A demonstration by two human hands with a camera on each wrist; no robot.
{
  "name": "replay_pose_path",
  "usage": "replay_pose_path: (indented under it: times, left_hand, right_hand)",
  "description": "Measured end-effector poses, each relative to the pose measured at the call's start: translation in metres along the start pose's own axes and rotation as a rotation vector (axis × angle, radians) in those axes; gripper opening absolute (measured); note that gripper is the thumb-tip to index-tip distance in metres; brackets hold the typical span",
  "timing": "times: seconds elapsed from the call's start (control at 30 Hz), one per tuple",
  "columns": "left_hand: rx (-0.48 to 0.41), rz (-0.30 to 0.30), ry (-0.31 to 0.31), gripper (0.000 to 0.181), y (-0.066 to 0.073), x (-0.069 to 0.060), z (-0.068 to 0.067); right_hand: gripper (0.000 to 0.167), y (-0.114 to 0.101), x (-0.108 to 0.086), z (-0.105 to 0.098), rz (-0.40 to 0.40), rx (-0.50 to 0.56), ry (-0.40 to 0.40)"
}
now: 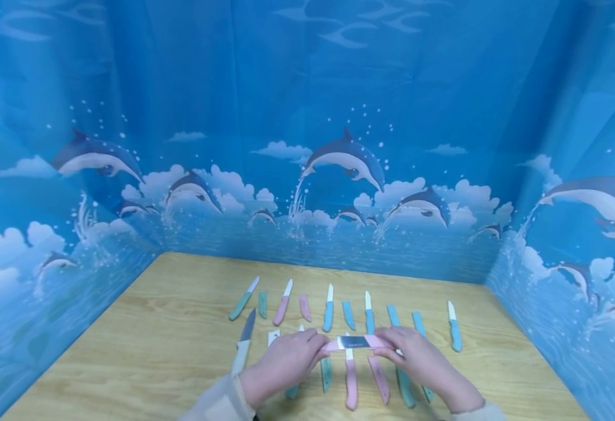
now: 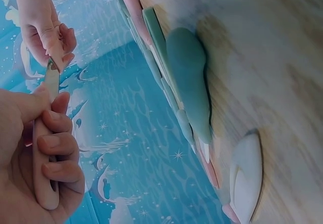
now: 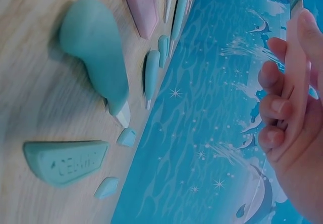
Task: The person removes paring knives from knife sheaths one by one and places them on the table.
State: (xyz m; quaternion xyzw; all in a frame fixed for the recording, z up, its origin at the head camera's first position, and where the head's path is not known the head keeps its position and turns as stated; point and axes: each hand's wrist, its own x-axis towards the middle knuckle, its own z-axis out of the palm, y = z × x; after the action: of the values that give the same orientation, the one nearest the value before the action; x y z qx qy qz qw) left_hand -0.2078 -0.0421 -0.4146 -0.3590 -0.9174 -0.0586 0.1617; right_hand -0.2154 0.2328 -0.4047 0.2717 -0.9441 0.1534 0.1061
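Note:
Above the table, a small knife with a bare steel blade point(image 1: 353, 342) lies level between both hands. My left hand point(image 1: 294, 354) grips its pink handle point(image 2: 44, 168), fingers curled round it. My right hand point(image 1: 418, 354) holds a pink sheath point(image 3: 291, 93) at the blade's other end; fingers hide how far it covers the blade. Below the hands lie a pink knife point(image 1: 351, 383), a pink sheath point(image 1: 379, 380), a green knife point(image 1: 405, 389) and a green sheath point(image 1: 326, 374). A white-handled knife point(image 1: 241, 351) lies left of the left hand.
Along the back lie a green knife point(image 1: 241, 307), a pink knife point(image 1: 282, 310), blue knives point(image 1: 328, 316) and several sheaths point(image 1: 348, 316). A blue knife point(image 1: 455, 336) lies at the right. The wooden table point(image 1: 128, 339) meets blue dolphin-print curtains point(image 1: 307, 88) on three sides.

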Motion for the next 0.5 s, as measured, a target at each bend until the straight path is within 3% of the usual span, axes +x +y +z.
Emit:
replay_pose_path:
  times: [0.5]
  left_hand:
    - [-0.034, -0.014, -0.034, 0.03, 0.0, 0.003, -0.005]
  right_hand:
    - [0.03, 0.008, -0.01, -0.007, 0.023, 0.016, 0.02]
